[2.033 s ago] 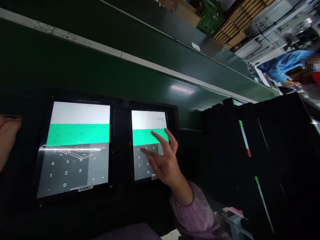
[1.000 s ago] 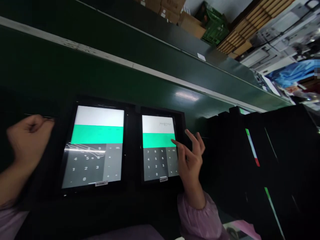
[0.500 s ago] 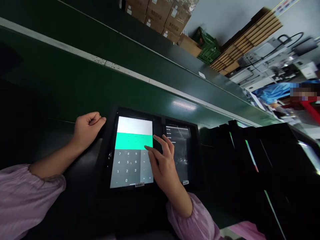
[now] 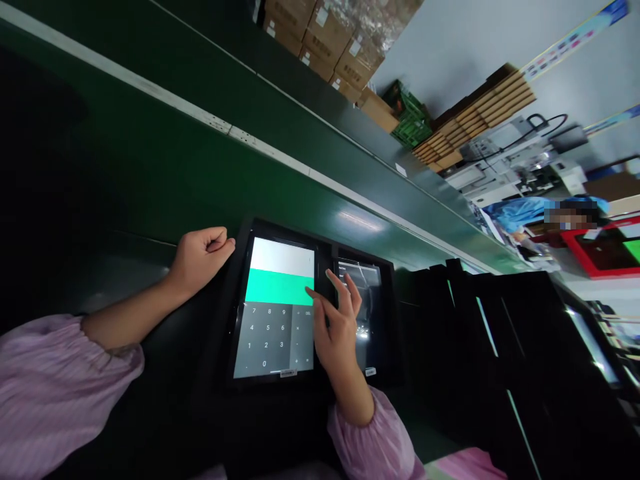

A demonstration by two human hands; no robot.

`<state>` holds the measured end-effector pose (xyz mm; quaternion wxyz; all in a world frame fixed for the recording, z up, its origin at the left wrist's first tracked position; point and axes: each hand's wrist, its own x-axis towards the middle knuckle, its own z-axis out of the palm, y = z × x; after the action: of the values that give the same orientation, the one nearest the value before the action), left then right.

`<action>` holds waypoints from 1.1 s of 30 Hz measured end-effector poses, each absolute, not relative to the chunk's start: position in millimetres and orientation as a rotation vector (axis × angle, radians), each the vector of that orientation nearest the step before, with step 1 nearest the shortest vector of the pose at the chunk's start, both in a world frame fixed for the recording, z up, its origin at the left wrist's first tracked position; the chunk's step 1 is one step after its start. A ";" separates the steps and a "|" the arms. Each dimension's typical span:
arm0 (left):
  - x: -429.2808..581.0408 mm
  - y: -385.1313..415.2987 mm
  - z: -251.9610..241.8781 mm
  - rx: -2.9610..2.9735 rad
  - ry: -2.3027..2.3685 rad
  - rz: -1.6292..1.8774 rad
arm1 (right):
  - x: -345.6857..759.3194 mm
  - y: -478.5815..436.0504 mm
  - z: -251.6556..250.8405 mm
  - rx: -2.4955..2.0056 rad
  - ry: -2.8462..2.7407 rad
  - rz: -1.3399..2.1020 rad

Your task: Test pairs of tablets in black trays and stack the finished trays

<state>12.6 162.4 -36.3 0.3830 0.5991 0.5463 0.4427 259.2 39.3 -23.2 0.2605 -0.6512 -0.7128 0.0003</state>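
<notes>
A tablet (image 4: 270,333) in a black frame shows a calculator keypad under a green band and a white area. My left hand (image 4: 204,257) is closed in a fist beside its upper left edge, with nothing visible in it. Over the right edge of this screen is my right hand (image 4: 339,317), fingers apart, the index fingertip at the green band; whether it touches the glass I cannot tell. Partly behind that hand, a second tablet (image 4: 369,307) has a dark screen with lines of small text at its top.
The tablets lie on a dark green bench (image 4: 165,160) crossed by a pale metal strip (image 4: 280,157). Black upright units (image 4: 450,347) stand at the right. Farther back are cardboard boxes (image 4: 325,40), a green crate (image 4: 413,120) and a person in blue (image 4: 520,212).
The view has shifted, so the tablets and both hands sit farther right and slightly lower. My right index finger remains by the green band. The faint text in that band is gone.
</notes>
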 end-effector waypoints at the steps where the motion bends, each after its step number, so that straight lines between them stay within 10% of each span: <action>1: 12.5 162.7 -36.4 1.530 1.396 1.129 | 257.8 39.4 -22.8 -1.734 -1.965 0.019; 33: 10.0 166.5 -35.9 1.547 1.416 1.120 | 245.6 38.3 -18.1 -1.802 -1.706 0.076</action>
<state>10.0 166.5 -35.9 0.3731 0.6037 0.5526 0.4371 245.6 38.3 -18.1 0.3234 -0.6869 -0.6502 0.0289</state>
